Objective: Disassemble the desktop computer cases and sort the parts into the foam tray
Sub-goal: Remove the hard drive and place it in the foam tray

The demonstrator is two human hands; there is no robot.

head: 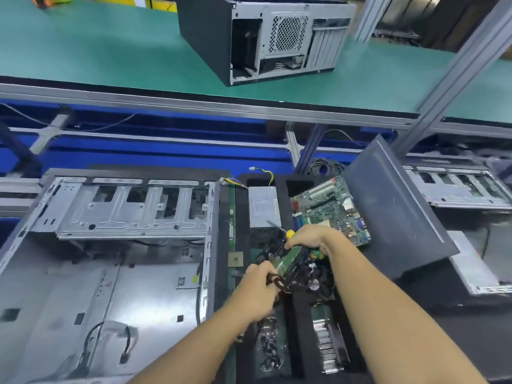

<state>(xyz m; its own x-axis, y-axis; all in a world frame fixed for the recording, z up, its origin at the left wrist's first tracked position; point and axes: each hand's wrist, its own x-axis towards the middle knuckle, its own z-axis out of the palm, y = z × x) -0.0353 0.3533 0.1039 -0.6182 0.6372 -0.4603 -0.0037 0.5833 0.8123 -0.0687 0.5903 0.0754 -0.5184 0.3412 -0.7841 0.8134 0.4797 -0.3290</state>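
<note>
An opened, emptied computer case (105, 261) lies on its side at the left. Right of it sits the black foam tray (285, 181) holding a grey power supply (263, 209), a green motherboard (332, 209), a CPU chip (235, 259) and a finned heatsink (329, 347). Over the tray's middle, my right hand (310, 238) grips a yellow-and-green screwdriver (289, 233) together with a small green card (291, 259). My left hand (257, 286) grips dark cables (277, 281) at that card's lower end. What lies beneath the card is blurred.
A dark side panel (393, 206) leans over the tray's right edge. Another bare chassis (457, 187) lies at far right. A closed case (266, 37) stands on the green upper shelf. A metal post (457, 67) rises at the right. Small connectors (270, 353) fill a lower tray slot.
</note>
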